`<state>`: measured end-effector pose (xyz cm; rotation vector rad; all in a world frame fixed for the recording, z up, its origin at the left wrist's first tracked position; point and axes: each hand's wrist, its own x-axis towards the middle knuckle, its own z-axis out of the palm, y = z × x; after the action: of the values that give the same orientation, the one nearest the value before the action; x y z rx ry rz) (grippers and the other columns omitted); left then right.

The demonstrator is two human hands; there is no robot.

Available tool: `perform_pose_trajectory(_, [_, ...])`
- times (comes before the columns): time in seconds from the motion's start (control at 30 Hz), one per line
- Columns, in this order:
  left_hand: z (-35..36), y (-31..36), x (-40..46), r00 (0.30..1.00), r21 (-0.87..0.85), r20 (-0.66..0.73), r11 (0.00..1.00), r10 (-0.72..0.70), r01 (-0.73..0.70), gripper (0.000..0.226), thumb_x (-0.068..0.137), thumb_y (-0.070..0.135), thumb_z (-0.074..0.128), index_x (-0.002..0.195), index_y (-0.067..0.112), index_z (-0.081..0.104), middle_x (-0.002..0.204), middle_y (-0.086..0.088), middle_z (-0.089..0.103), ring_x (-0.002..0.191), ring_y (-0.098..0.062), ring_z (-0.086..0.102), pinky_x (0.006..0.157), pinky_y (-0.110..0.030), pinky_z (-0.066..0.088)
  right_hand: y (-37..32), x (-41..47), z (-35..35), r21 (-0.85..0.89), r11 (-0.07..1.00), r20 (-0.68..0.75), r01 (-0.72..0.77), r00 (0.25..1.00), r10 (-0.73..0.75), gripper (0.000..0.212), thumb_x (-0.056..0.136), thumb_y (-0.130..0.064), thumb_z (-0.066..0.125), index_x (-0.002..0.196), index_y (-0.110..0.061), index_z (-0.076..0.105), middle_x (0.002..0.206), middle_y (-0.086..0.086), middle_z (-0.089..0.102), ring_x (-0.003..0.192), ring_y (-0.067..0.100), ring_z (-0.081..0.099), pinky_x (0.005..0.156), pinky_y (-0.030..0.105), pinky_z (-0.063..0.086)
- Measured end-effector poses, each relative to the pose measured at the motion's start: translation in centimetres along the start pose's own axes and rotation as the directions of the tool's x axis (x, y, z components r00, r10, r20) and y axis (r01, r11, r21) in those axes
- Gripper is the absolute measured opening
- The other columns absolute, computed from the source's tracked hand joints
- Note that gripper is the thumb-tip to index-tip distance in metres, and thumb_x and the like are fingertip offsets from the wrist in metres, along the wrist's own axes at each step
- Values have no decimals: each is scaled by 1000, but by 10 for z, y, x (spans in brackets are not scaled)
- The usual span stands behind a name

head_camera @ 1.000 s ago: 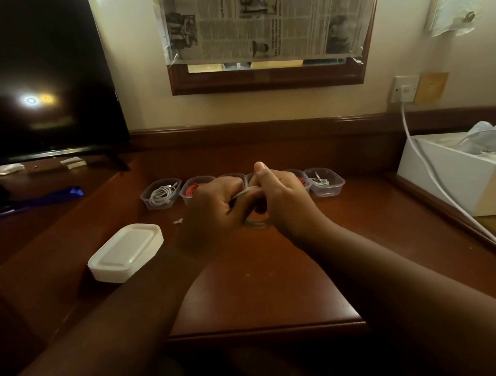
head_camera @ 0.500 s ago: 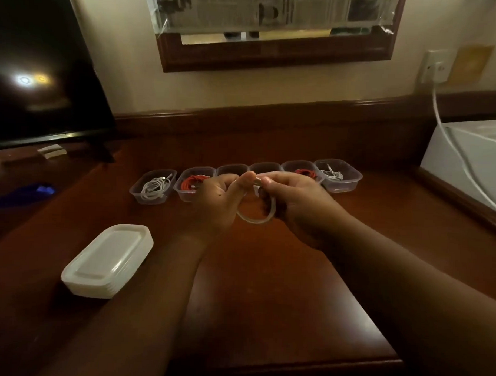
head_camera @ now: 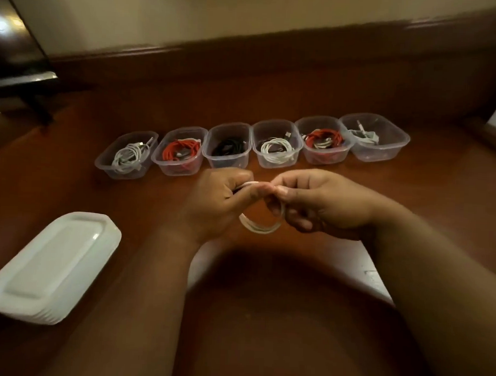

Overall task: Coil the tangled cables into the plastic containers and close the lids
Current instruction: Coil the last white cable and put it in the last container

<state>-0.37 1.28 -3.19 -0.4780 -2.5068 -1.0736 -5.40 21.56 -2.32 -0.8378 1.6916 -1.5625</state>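
Both hands dropped lower vs 0.5 s ago, coil looks tighter. Left hand (head_camera: 218, 198) and right hand (head_camera: 311, 201) both pinch the white cable (head_camera: 258, 226), held as a loop just above the desk (head_camera: 265, 315), near the tubs (head_camera: 228, 145). All 6 tubs already hold cables; lids (head_camera: 53, 262) stacked at left, none on. Coil prob. near done.

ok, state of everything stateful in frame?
left hand: grips white cable
right hand: pinches white cable
white cable: coiled, held above desk
six containers: open, cable in each
stack of lids: unused, on desk
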Motion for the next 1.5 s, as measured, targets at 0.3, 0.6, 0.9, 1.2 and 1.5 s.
perform_pose_trajectory(0.3, [8, -3, -5, 997, 20, -53, 998, 61, -60, 47, 92, 64, 45, 59, 31, 42, 62, 7, 45, 53, -4, 39, 50, -19, 29, 9, -1, 23, -191, 980, -217, 64, 970, -106, 24, 105, -20, 39, 88, -16, 55, 61, -14, 48, 50, 0, 40, 49, 16, 32])
perform_pose_trajectory(0.6, [15, 1, -9, 993, -131, -66, 988, -93, 84, 23, 94, 36, 54, 93, 19, 70, 79, 1, 64, 74, -19, 59, 65, -34, 48, 16, 4, 21, -637, 771, -406, 4, 849, -339, 21, 103, -28, 43, 85, -29, 54, 78, -4, 59, 75, 18, 55, 73, 51, 48])
perform_pose_trajectory(0.9, [17, 3, -7, 997, -21, -59, 998, -52, 51, 19, 98, 23, 47, 87, 17, 61, 79, 6, 57, 75, -11, 53, 64, -15, 39, 19, 5, 19, -629, 768, -349, 116, 841, -413, 12, 101, -34, 48, 104, -31, 59, 81, -12, 62, 74, 6, 56, 64, 32, 46])
perform_pose_trajectory(1.2, [18, 4, -8, 982, -182, -142, 978, -125, 98, 21, 95, 16, 50, 107, 28, 62, 100, 10, 63, 92, -5, 61, 74, -17, 49, 20, 6, 17, -692, 722, -376, 19, 844, -383, 24, 101, -33, 47, 77, -38, 48, 72, -7, 56, 67, 9, 51, 60, 35, 42])
perform_pose_trajectory(1.5, [30, 21, -6, 864, -488, -282, 837, -418, 245, 19, 98, 16, 57, 103, 15, 75, 97, -3, 77, 94, -18, 72, 90, -42, 57, 23, 6, 17, -673, 725, -421, 148, 728, -540, 19, 99, -38, 42, 86, -30, 54, 71, -8, 57, 66, 10, 53, 55, 32, 41])
